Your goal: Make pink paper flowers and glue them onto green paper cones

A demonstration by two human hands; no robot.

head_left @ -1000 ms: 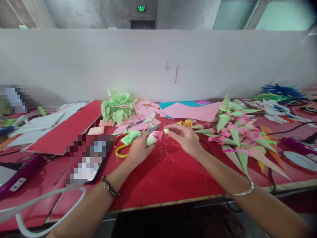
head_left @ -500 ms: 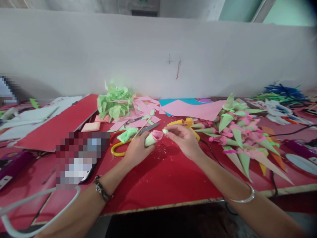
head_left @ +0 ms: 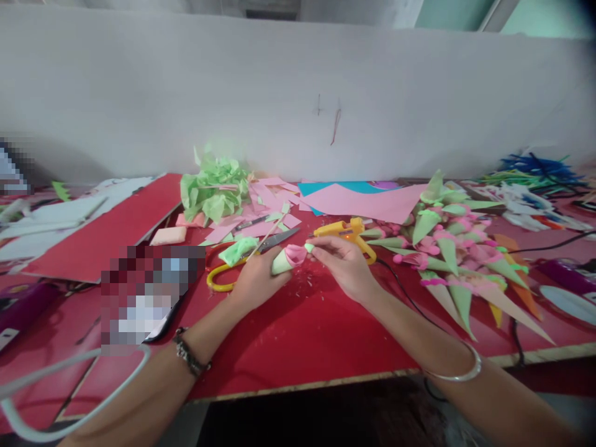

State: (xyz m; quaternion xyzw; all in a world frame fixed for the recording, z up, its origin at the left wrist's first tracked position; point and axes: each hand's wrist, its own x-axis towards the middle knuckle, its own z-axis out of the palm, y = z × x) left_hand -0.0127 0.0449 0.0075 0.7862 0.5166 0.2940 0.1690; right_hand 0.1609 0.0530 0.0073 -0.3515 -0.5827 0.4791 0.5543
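My left hand (head_left: 261,273) is closed round a pale green paper cone (head_left: 281,263) with folded pink paper at its wide end. My right hand (head_left: 347,267) pinches a small light green ball (head_left: 309,248) right at the cone's pink mouth; whether it touches the paper I cannot tell. Behind my right hand lies a yellow glue gun (head_left: 342,230), its cord running toward the right. Scissors with yellow and red handles (head_left: 221,279) lie beside my left hand, a crumpled green piece (head_left: 238,251) resting on them.
Finished-looking paper cones (head_left: 449,248) are heaped at right. Crumpled green tissue paper (head_left: 216,189), pink scraps (head_left: 274,192) and a pink sheet (head_left: 363,203) lie along the back by the white partition (head_left: 186,93). A phone (head_left: 158,298) lies at left, near a red board (head_left: 112,223).
My right hand has brought the small green ball slightly closer to the pink mouth of the cone. The camera view has shifted a little; my left hand keeps its hold.
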